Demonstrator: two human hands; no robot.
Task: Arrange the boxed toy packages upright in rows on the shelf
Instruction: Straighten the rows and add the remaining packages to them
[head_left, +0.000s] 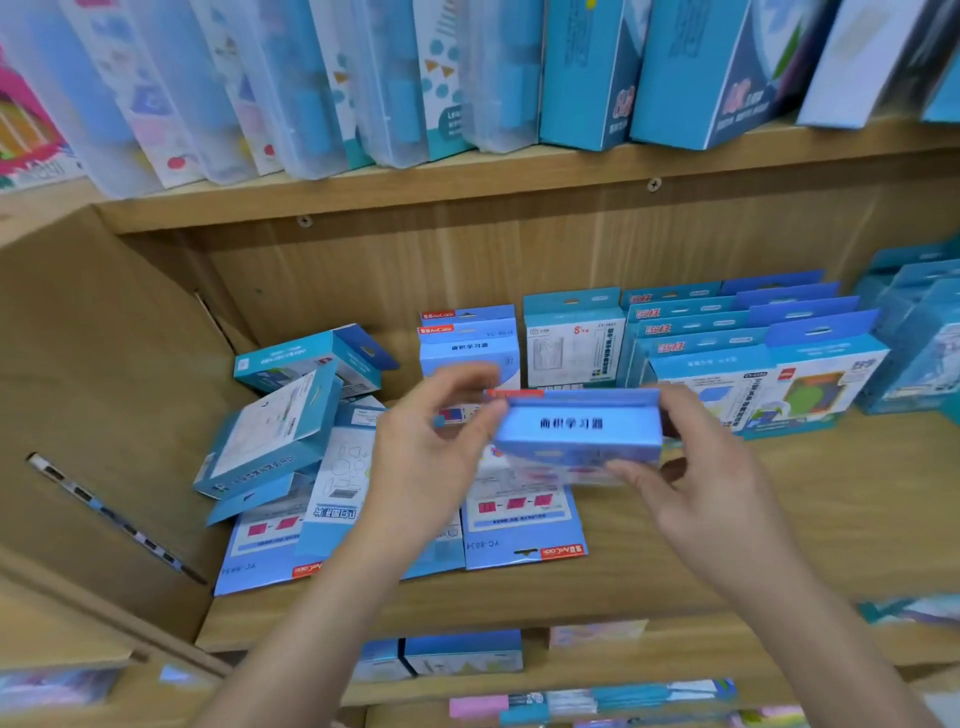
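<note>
Bare shelf board (810, 499) at right; toppled boxes (291, 441) crowding left.

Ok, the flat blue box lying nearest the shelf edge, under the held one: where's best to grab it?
Probably the flat blue box by its near end, from the front: it lies face-up, hang tab toward the shelf's front edge, far end covered by the held box.
</note>
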